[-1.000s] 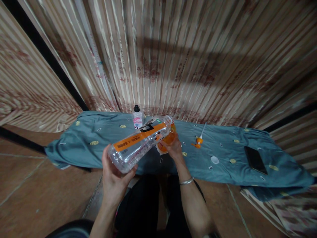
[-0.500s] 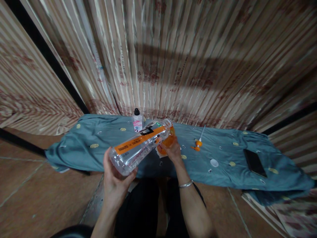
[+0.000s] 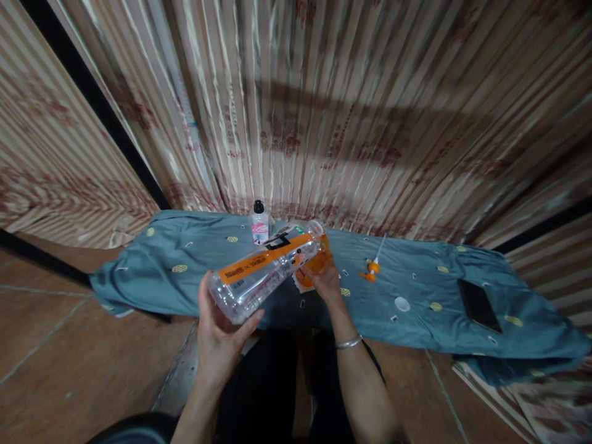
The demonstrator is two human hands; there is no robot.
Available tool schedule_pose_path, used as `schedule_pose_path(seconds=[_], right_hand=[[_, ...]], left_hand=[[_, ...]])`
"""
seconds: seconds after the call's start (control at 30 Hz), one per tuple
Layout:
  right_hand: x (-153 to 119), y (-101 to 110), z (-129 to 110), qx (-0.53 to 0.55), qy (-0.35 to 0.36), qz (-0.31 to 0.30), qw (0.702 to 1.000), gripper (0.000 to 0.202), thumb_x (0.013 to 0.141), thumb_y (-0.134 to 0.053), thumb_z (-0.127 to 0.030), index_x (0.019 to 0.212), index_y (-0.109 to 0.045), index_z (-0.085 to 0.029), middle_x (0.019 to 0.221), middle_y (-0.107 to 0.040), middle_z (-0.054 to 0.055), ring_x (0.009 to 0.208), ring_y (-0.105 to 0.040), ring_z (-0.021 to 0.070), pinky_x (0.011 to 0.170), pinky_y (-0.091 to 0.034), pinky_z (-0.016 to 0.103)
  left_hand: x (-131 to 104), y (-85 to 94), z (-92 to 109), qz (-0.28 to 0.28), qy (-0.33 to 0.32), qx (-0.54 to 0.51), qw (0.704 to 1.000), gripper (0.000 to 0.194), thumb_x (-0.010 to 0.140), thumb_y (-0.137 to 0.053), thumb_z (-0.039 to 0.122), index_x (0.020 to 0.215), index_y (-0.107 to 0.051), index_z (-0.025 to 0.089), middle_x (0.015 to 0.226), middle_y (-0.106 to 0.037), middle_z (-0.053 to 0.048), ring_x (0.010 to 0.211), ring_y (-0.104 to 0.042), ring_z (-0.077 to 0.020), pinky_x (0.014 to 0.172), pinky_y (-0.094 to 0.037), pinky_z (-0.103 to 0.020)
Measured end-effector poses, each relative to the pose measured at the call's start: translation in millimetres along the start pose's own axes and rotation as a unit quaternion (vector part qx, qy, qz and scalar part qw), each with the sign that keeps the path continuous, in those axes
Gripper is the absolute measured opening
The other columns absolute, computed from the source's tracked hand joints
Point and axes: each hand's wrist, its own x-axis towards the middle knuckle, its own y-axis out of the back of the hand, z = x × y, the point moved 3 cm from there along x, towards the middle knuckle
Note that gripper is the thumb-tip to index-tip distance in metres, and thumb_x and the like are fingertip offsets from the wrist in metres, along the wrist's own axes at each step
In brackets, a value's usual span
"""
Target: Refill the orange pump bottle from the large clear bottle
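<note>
My left hand (image 3: pixel 226 330) grips the base of a large clear plastic bottle (image 3: pixel 259 271) with an orange label. The bottle is tilted, its uncapped neck pointing up and to the right. My right hand (image 3: pixel 322 277) is wrapped round an orange bottle (image 3: pixel 318 262) standing beneath that neck. The clear bottle's mouth is at the orange bottle's top; whether they touch I cannot tell. Behind them stands a small clear bottle (image 3: pixel 259 227) with a black cap and pink label. An orange pump head (image 3: pixel 372 267) with a white tube lies to the right.
A blue-green patterned cloth (image 3: pixel 176 290) covers the narrow table. Toward its right end lie a white round cap (image 3: pixel 402 304) and a black phone (image 3: pixel 479 306). A striped curtain (image 3: pixel 296 111) hangs behind, with dark poles (image 3: pixel 97 105) at the sides.
The whole view has shifted slightly. Both hands keep their holds, and the clear bottle stays tilted at nearly the same angle.
</note>
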Motion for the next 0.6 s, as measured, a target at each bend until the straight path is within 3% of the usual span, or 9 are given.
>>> schedule_pose_path(seconds=[0.23, 0.37, 0.6], right_hand=[[-1.7, 0.3, -1.0, -0.002, -0.001, -0.004, 1.000, 0.071, 0.068, -0.082, -0.044, 0.131, -0.056, -0.022, 0.112, -0.079, 0.009, 0.106, -0.076, 0.0331, 0.096, -0.061, 0.053], [-2.2, -0.9, 1.7, 0.012, 0.006, -0.001, 1.000, 0.068, 0.067, -0.083, -0.042, 0.128, -0.058, -0.023, 0.108, -0.079, 0.007, 0.105, -0.077, 0.0326, 0.095, -0.061, 0.048], [-2.2, 0.9, -5.9, -0.007, -0.020, -0.012, 1.000, 0.075, 0.066, -0.083, -0.040, 0.132, -0.056, -0.015, 0.113, -0.079, 0.015, 0.108, -0.076, 0.0363, 0.097, -0.060, 0.049]], left_hand=[[-1.1, 0.1, 1.8, -0.017, 0.053, -0.032, 0.998, 0.113, 0.048, -0.101, 0.042, 0.145, -0.046, 0.024, 0.143, -0.062, -0.016, 0.128, -0.067, -0.0375, 0.111, -0.054, -0.051], [-2.1, 0.1, 2.6, -0.015, 0.052, -0.033, 0.998, 0.110, 0.050, -0.100, 0.043, 0.144, -0.045, 0.024, 0.140, -0.064, -0.015, 0.127, -0.068, -0.0367, 0.109, -0.055, -0.050], [-3.1, -1.0, 3.5, -0.014, 0.038, -0.030, 0.999, 0.108, 0.051, -0.100, 0.044, 0.142, -0.046, 0.025, 0.137, -0.065, -0.014, 0.123, -0.070, -0.0345, 0.104, -0.059, -0.046]])
